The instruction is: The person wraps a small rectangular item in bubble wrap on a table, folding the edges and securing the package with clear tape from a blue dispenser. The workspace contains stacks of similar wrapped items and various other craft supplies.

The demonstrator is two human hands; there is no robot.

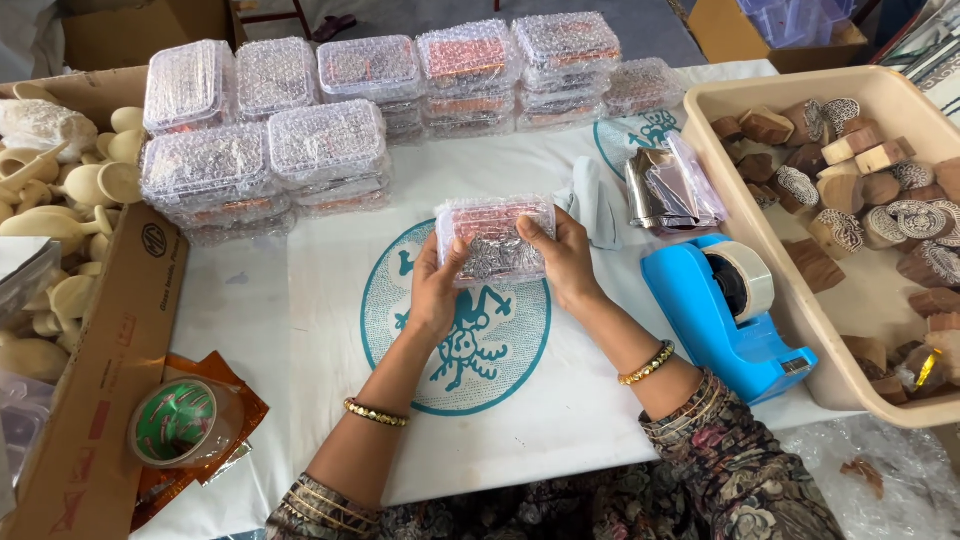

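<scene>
Both hands hold one bubble-wrapped packet [495, 240] just above the table [330, 330], over a white cloth printed with a teal round design [455, 345]. The left hand [436, 285] closes its grip on the packet's left edge, thumb on top and fingers underneath; the right hand [562, 255] closes on the right edge the same way. The packet sits between the two grips, level and face up.

To do this well, I judge the wrap should be kept taut with even pressure from both sides, so the loose end lies flat and does not spring open.

Just right of the right grip stands a blue tape dispenser [725, 315], with a beige tray of carved wooden blocks [800, 300] beyond it. Ahead of both grips are stacks of wrapped packets [370, 110]. Well left lies a cardboard box of wooden spoons [70, 210].
</scene>
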